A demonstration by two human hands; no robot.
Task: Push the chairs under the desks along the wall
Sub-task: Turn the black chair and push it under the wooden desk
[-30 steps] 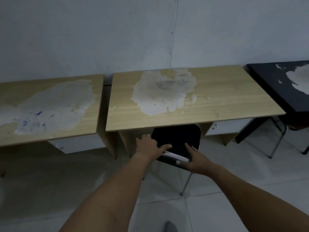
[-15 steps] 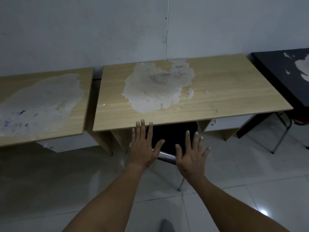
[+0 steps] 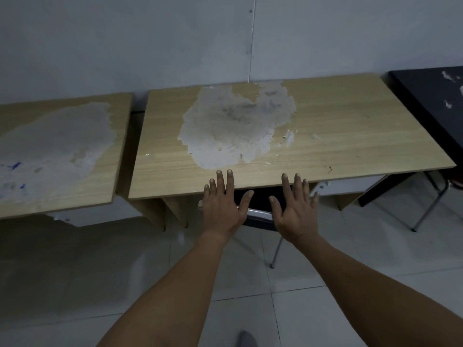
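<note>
A black chair (image 3: 260,200) with metal legs sits tucked under the middle wooden desk (image 3: 338,136), only its back edge and one leg showing. My left hand (image 3: 223,206) and my right hand (image 3: 294,209) hover flat with fingers spread, side by side above the chair's back edge at the desk's front edge. Neither hand holds anything. Their fingertips overlap the desk's front edge in the view.
A second wooden desk (image 3: 57,151) with a worn top stands at the left against the grey wall. A black desk (image 3: 431,101) stands at the right, with metal chair legs (image 3: 431,206) beneath it. Pale floor tiles lie in front.
Both hands let go of the chair's back and opened flat. The chair sits further under the desk than a second ago, and the view has moved closer to the desk.
</note>
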